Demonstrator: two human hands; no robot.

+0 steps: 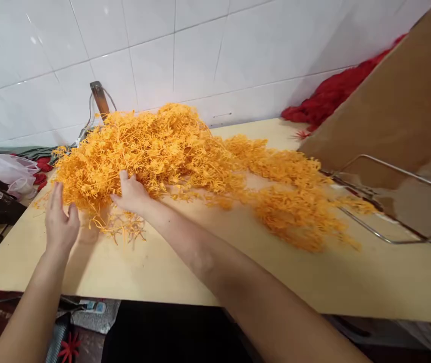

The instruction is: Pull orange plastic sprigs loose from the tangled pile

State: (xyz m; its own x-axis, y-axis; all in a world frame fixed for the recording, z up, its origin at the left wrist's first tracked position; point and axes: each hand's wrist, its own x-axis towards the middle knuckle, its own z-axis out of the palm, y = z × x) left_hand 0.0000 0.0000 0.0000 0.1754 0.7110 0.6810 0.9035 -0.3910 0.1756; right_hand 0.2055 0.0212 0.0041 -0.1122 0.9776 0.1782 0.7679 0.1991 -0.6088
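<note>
A large heap of orange artificial flowers (151, 146), with thin curly petals and stems, lies on the table. My left hand (61, 222) is beside the heap's left front edge, fingers stretched up and thumb apart, holding nothing. At the heap's front, my right hand (132, 194) touches the flowers with its fingers apart; some fingertips are partly hidden among the petals. Loose orange stems hang between the two hands. A flatter spread of the same orange flowers (294, 212) reaches to the right, slightly blurred.
The pale wooden table (185, 272) meets a white tiled wall. At right leans a cardboard sheet (397, 116) near a bent metal wire frame (400, 174). Red material (329, 98) is piled behind the cardboard. A brown upright piece (100, 98) stands behind the heap. Plastic bags (5, 166) lie left.
</note>
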